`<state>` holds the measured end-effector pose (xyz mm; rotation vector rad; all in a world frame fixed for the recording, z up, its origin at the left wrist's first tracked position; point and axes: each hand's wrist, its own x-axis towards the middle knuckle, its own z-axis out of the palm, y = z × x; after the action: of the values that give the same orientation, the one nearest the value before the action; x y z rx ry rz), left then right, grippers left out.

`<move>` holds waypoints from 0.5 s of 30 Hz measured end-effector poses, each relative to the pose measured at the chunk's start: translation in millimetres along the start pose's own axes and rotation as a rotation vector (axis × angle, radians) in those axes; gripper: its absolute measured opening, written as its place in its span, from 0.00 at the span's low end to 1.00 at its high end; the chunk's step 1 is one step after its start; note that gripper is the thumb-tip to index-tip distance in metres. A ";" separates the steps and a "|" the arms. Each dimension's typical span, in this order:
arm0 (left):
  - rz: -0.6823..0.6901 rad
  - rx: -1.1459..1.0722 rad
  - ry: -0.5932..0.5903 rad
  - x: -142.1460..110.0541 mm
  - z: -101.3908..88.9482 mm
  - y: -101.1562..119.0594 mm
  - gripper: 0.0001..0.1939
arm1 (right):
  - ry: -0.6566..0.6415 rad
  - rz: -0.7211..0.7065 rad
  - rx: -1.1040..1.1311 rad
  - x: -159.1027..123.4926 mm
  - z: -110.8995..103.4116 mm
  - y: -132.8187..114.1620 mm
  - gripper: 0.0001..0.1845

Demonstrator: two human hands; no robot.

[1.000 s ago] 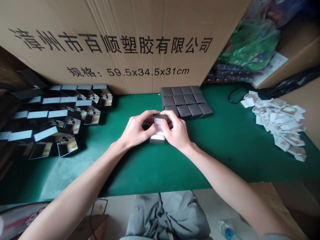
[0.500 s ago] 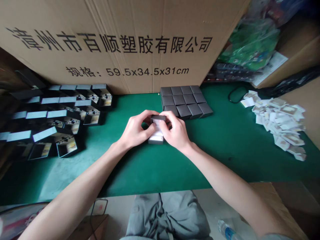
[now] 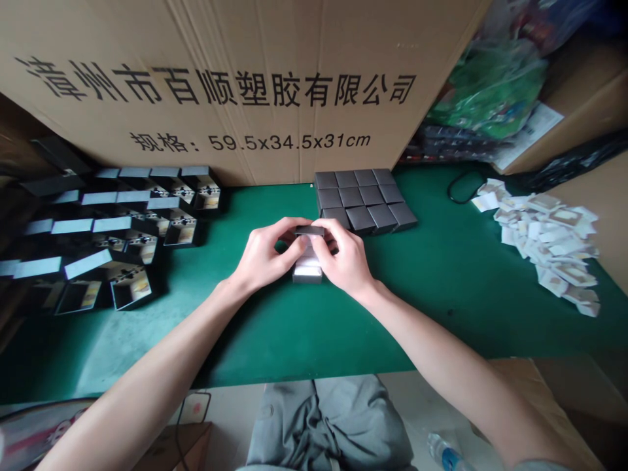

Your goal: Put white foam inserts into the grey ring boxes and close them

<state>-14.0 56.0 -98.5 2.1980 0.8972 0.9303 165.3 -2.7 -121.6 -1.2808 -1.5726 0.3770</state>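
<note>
A small black jewelry box [image 3: 307, 277] stands on the green table in front of me, its lid raised and a white lining showing inside. My left hand [image 3: 269, 252] grips it from the left, with the thumb at the inside and the fingers curled behind the lid. From the right, my right hand [image 3: 343, 252] holds the same box in a mirrored way, thumb against the white lining. Both thumbs nearly meet between lid and base. The fingertips behind the lid are partly hidden.
Rows of open black boxes [image 3: 130, 286] stand at the left. Closed dark boxes [image 3: 366, 196] form a block behind my right hand. White inserts [image 3: 549, 235] are heaped at the right. A large cardboard carton [image 3: 275, 39] stands along the back of the green table [image 3: 314, 340].
The lid has tipped slightly forward over the base, showing more of its dark top. Both hands keep nearly the same place and hold.
</note>
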 end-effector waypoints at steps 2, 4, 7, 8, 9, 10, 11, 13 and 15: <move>0.009 0.029 0.034 0.4 0.4 2.0 0.16 | -0.010 0.000 0.000 0.5 0.1 -0.3 0.08; 0.023 0.061 0.063 0.6 0.8 4.0 0.15 | -0.008 -0.007 0.001 0.8 0.0 -0.9 0.08; 0.043 0.087 0.096 0.4 1.0 5.9 0.15 | -0.002 -0.019 0.011 0.7 -0.1 -1.4 0.08; 0.044 0.092 0.103 0.2 1.1 6.1 0.15 | -0.004 -0.022 0.012 0.6 0.0 -1.3 0.08; 0.042 0.097 0.112 0.0 1.3 6.0 0.15 | -0.009 -0.026 0.012 0.4 0.0 -1.1 0.08; 0.038 0.102 0.121 -0.3 1.4 5.7 0.15 | -0.018 -0.030 0.012 0.3 0.2 -0.6 0.10; 0.033 0.109 0.129 -0.5 1.6 5.2 0.15 | -0.027 -0.034 0.014 0.2 0.5 -0.1 0.12; 0.026 0.124 0.139 -1.0 2.0 4.1 0.15 | -0.047 -0.037 0.018 0.1 1.1 1.2 0.16; 0.027 0.134 0.143 -1.3 2.2 3.3 0.15 | -0.060 -0.032 0.020 0.0 1.8 2.2 0.17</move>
<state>-11.9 52.4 -97.9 2.2835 1.0254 1.0800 165.0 -1.2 -124.0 -1.2376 -1.6341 0.4129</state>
